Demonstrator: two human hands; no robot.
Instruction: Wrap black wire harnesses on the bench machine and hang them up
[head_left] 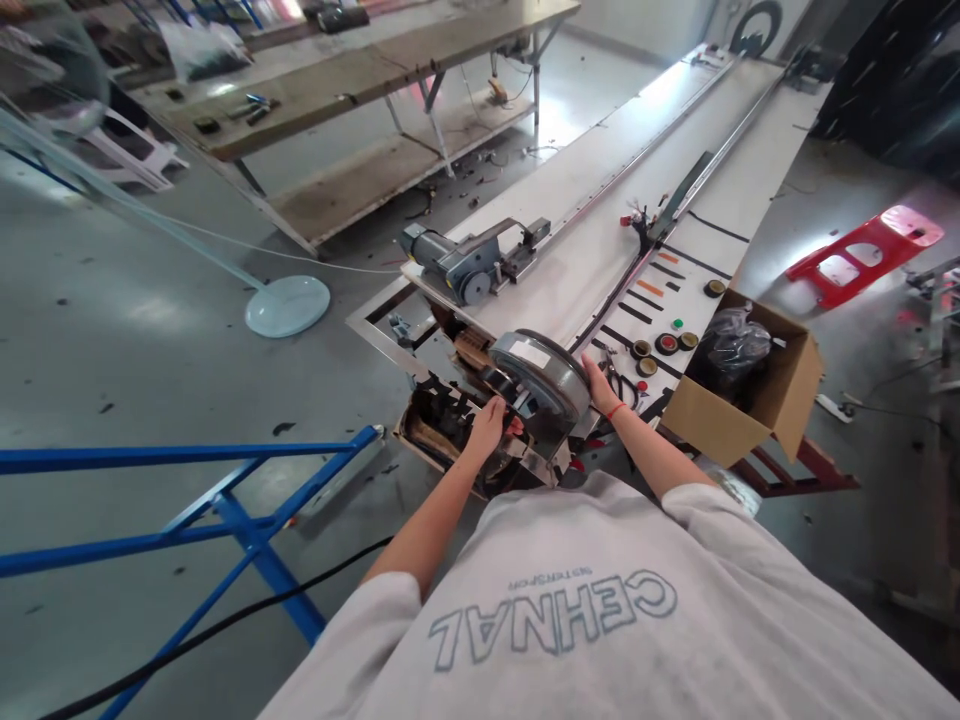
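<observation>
At the right edge of the dark wheel (564, 370), the fingers of my right hand (600, 388) lie against the rim, partly hidden, so I can't tell how firmly they close. My left hand (487, 427) has its fingers curled in at the wheel's lower left; its hold is unclear too. I judge the wheel heavy and rigid, its smooth rim apt to slip, best taken palm to either side. It sits at the bench's (551, 290) near end. Both forearms reach forward, converging on it.
</observation>
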